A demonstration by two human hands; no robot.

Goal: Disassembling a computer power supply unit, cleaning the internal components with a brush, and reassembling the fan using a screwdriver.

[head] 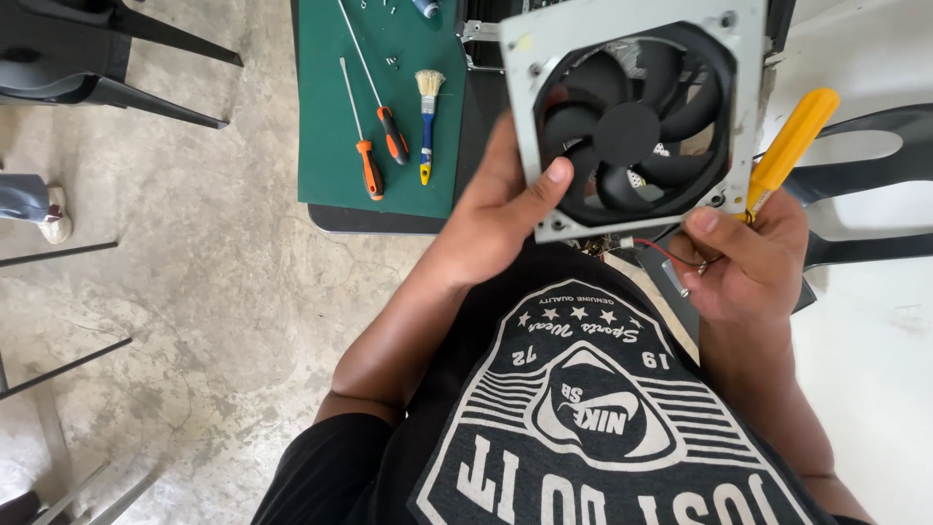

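Left hand (496,209) grips the lower left edge of a grey metal fan bracket (748,58), thumb pressed flat on the front face by the rim, fingers closed behind it. Bracket carries a black cooling fan (632,122) — held up tilted in front of the chest, above the near edge of the table (379,220). Right hand (748,258) is closed around a yellow-handled screwdriver (789,146), handle sticking up and to the right, just beside the bracket's lower right corner; its tip is hidden. A red wire (663,255) trails from under the bracket toward the right hand. On the table lies a green mat (330,117) — on it two orange-handled screwdrivers (369,167) side by side and a small brush (428,122) with a blue and yellow handle. Concrete floor (194,292) to the left.
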